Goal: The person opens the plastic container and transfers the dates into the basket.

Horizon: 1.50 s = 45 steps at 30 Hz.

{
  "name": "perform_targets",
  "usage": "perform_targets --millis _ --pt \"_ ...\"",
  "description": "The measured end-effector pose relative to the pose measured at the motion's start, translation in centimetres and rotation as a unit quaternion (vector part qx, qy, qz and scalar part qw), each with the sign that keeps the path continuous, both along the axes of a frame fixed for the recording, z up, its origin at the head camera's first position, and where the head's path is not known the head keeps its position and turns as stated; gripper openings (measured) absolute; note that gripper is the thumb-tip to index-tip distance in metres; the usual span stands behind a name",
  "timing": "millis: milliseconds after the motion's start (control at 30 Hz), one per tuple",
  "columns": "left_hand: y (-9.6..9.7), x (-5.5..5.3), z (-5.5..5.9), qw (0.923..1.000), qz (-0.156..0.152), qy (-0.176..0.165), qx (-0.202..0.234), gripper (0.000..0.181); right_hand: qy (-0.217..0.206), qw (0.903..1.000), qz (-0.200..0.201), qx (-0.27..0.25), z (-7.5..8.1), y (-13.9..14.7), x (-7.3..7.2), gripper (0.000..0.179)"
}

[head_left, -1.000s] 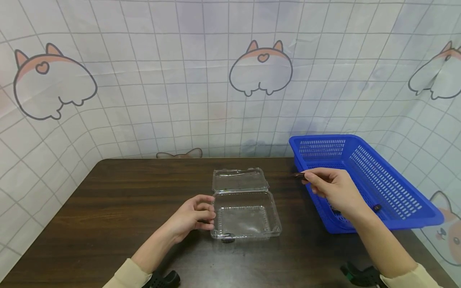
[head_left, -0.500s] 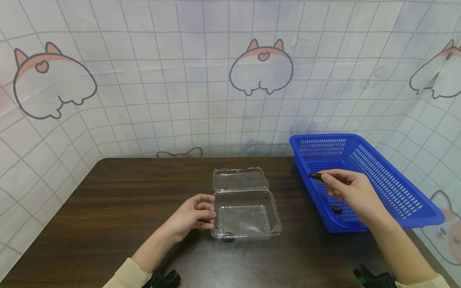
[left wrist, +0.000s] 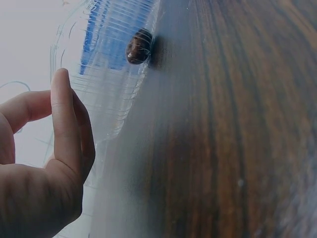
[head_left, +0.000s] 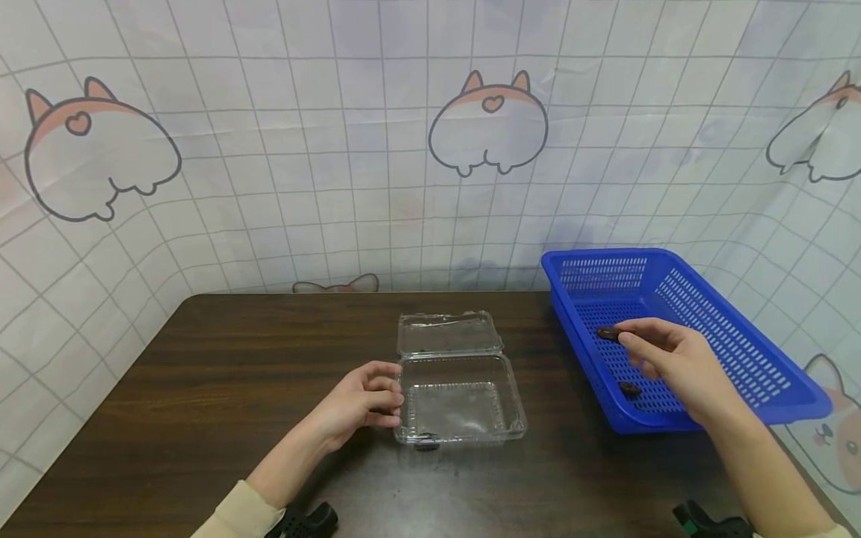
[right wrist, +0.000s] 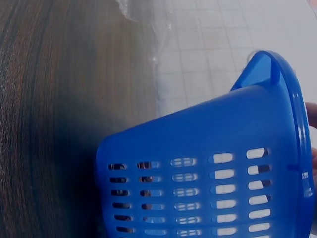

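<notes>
My right hand (head_left: 676,362) pinches a dark brown, wrinkled date (head_left: 608,334) between thumb and fingertips, over the blue basket (head_left: 736,329). Another date (head_left: 629,390) lies on the basket's floor beneath that hand. With its fingers, my left hand (head_left: 363,402) touches the left side of a clear plastic clamshell box (head_left: 509,388), whose lid (head_left: 449,334) is folded back. A glossy date (left wrist: 139,46) sits at the box's near left corner, seen through the clear wall in the left wrist view. In the right wrist view the basket's slotted wall (right wrist: 198,134) covers most of my right hand.
Basket and box both stand on a dark wood table (head_left: 269,336), the basket to the right of the box. A white grid-patterned cloth (head_left: 303,187) with cartoon animal prints hangs behind the table and along its sides.
My right hand has moved right with the date, from the basket's left rim to over its inside. The date on the basket floor now shows more fully. My left hand and the box stay put.
</notes>
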State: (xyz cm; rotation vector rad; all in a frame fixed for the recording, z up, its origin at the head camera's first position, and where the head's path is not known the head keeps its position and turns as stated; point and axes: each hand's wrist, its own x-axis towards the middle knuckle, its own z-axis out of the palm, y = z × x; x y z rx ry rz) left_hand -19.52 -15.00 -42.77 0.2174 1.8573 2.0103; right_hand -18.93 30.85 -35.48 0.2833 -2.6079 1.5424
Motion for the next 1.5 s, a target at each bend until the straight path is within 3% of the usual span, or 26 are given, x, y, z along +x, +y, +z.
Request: perform_targets --millis 367,667,1067,1300,1500 --pt "0.1 0.0 -0.1 1.0000 0.001 -0.002 0.001 0.055 -0.005 0.9988 0.001 0.048 -0.3 1.0 -0.1 0.041" --pt "0.1 0.0 -0.1 1.0000 -0.001 -0.001 0.004 0.056 -0.025 0.9976 -0.033 0.055 -0.1 1.2 0.0 0.046" --pt "0.2 -0.2 -0.2 1.0000 -0.006 0.001 0.001 0.055 -0.035 0.9975 -0.045 0.042 0.0 2.3 0.5 0.041" --pt "0.1 -0.2 -0.1 1.0000 -0.004 0.001 -0.001 0.054 -0.029 0.9986 -0.028 0.033 0.6 1.4 0.5 0.037" --pt "0.2 -0.2 0.0 1.0000 -0.004 0.002 0.001 0.054 -0.014 0.9999 0.004 0.008 1.3 -1.1 0.5 0.032"
